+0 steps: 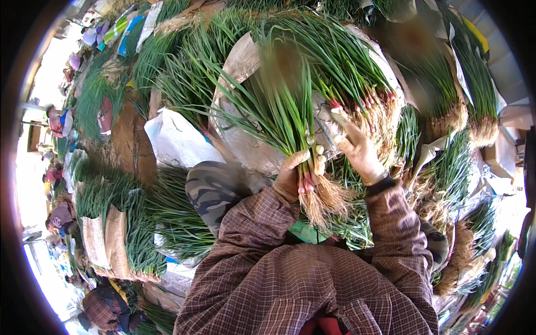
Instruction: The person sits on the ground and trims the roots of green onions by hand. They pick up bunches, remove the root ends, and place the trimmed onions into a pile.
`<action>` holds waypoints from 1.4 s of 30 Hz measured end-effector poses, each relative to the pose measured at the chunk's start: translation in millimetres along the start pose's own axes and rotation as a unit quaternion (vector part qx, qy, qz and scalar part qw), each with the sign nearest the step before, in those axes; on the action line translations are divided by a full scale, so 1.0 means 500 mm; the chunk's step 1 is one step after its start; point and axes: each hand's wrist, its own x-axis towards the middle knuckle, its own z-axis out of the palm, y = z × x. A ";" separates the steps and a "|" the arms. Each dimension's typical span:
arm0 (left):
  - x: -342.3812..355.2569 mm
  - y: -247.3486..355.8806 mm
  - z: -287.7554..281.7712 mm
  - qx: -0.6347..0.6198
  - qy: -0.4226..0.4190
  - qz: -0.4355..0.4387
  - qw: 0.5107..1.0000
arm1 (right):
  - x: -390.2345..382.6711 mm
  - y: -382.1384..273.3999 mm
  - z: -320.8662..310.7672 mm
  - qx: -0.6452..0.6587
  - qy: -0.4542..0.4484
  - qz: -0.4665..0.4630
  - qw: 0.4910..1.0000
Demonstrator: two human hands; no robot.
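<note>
My left hand (293, 176) is closed around a bunch of spring onions (304, 131) in front of my lap. Their pinkish bulbs and pale, stringy roots hang below the fist, and the long green leaves fan up and to the left. Just right of the bunch, my right hand (363, 151) has its fingers stretched out and apart, with nothing seen in it. Its fingertips lie close to a larger heap of spring onions (343, 61), roots toward me; whether they touch it I cannot tell. Under the leaves is a pale plastic sack (240, 120).
A white sack (178, 137) lies left of my camouflage-clad knee (215, 190). Stacked spring onions (139, 229) stand at the lower left, with more bundles (483, 106) at the far right. Other people (106, 307) are along the left rim. Blurred spots cover parts of the upper view.
</note>
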 end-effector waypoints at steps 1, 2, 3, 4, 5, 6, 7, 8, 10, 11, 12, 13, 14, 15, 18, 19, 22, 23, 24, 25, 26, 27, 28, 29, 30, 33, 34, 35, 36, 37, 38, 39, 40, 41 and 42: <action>0.004 -0.005 0.005 0.010 -0.002 0.005 1.000 | 0.009 0.047 0.019 0.084 0.003 -0.032 0.996; -0.001 -0.006 0.002 0.022 0.006 0.014 1.000 | 0.008 0.070 0.027 0.068 -0.061 -0.003 0.996; -0.010 -0.004 -0.007 0.035 0.025 0.027 0.999 | 0.007 0.085 0.039 0.060 -0.132 0.028 0.989; -0.013 -0.004 -0.011 0.022 -0.009 0.022 0.999 | -0.002 0.068 0.051 0.148 -0.164 0.127 0.967; -0.014 -0.003 -0.013 0.038 0.010 0.011 0.999 | -0.005 0.065 0.043 0.043 -0.171 0.081 0.981; -0.015 -0.001 -0.015 0.054 0.030 -0.001 0.998 | -0.011 0.060 0.045 -0.008 -0.132 0.040 0.990; -0.017 -0.001 -0.015 0.067 0.048 -0.010 0.997 | -0.019 0.051 0.047 -0.063 -0.096 -0.001 0.993; -0.009 -0.016 -0.033 0.059 0.044 0.001 0.997 | -0.026 0.030 0.039 -0.196 -0.083 -0.035 0.977; -0.007 -0.035 -0.025 0.076 0.093 -0.028 0.992 | -0.046 0.117 0.013 -0.301 0.030 -0.061 0.951; -0.013 -0.033 0.009 0.061 0.130 -0.050 0.988 | -0.048 0.175 -0.012 -0.345 0.114 -0.055 0.930; -0.022 -0.032 0.031 0.060 0.123 -0.018 0.990 | -0.051 0.191 -0.031 -0.338 0.129 0.047 0.931; -0.024 -0.036 0.007 0.081 0.093 0.021 0.992 | -0.054 0.201 -0.034 -0.324 0.138 0.145 0.925; -0.017 -0.043 -0.005 0.093 0.103 -0.005 0.990 | -0.067 0.213 -0.036 -0.294 0.159 0.052 0.941; -0.010 -0.050 -0.015 0.105 0.112 -0.032 0.988 | -0.055 0.231 -0.032 -0.088 0.125 0.125 0.980; -0.021 -0.063 -0.019 0.143 0.144 -0.049 0.978 | -0.020 0.161 0.047 -0.132 0.053 0.136 0.980; -0.024 -0.060 -0.019 0.144 0.139 -0.073 0.977 | -0.007 0.104 0.059 -0.191 0.036 0.113 0.974; -0.028 -0.056 0.007 0.201 0.174 -0.060 0.962 | -0.015 0.122 0.078 -0.232 0.097 0.051 0.967; -0.030 -0.057 0.006 0.209 0.185 -0.053 0.959 | -0.022 0.074 0.081 -0.049 0.107 0.187 0.975; -0.022 -0.062 -0.009 0.208 0.168 -0.021 0.963 | -0.030 0.054 0.080 0.143 0.137 0.213 0.957; -0.029 -0.047 0.015 0.159 0.126 -0.044 0.978 | -0.048 0.046 0.075 0.327 0.167 0.234 0.900; -0.026 -0.051 0.009 0.121 0.131 -0.052 0.983 | -0.064 0.060 0.076 0.442 0.148 0.181 0.866; -0.023 -0.056 -0.002 0.084 0.136 -0.059 0.985 | -0.101 0.060 0.048 0.366 0.141 0.114 0.913; -0.025 -0.055 -0.024 0.081 0.104 -0.050 0.990 | -0.126 0.059 0.042 0.436 0.160 0.102 0.880; -0.021 -0.057 -0.016 0.064 0.160 -0.049 0.984 | -0.146 0.059 0.030 0.501 0.179 0.088 0.842; -0.021 -0.051 -0.010 0.057 0.151 -0.057 0.985 | -0.160 0.060 0.002 0.481 0.120 0.048 0.867; -0.022 -0.053 -0.008 0.077 0.150 -0.047 0.985 | -0.229 0.075 -0.072 0.426 0.067 0.187 0.882; -0.021 -0.053 0.004 0.096 0.147 -0.051 0.983 | -0.271 0.147 -0.108 0.172 -0.032 0.266 0.948; -0.020 -0.056 0.009 0.116 0.147 -0.054 0.981 | -0.298 0.189 -0.126 -0.094 -0.129 0.327 0.932; -0.020 -0.066 0.003 0.114 0.161 -0.049 0.979 | -0.296 0.181 -0.124 -0.389 -0.317 0.320 0.804; -0.020 -0.070 -0.008 0.122 0.142 -0.020 0.982 | -0.286 0.167 -0.118 -0.630 -0.462 0.267 0.564; -0.017 -0.077 0.001 0.122 0.153 -0.016 0.981 | -0.279 0.204 -0.126 -0.656 -0.410 0.173 0.610; -0.015 -0.083 0.011 0.122 0.163 -0.011 0.979 | -0.268 0.240 -0.136 -0.679 -0.350 0.076 0.641; -0.021 -0.084 0.014 0.170 0.180 -0.005 0.969 | -0.216 0.191 -0.103 -0.558 -0.256 0.189 0.767; -0.028 -0.079 0.024 0.220 0.192 0.001 0.957 | -0.163 0.131 -0.073 -0.326 -0.101 0.274 0.899; -0.030 -0.072 0.032 0.272 0.200 0.010 0.941 | -0.109 0.068 -0.042 -0.141 0.047 0.284 0.947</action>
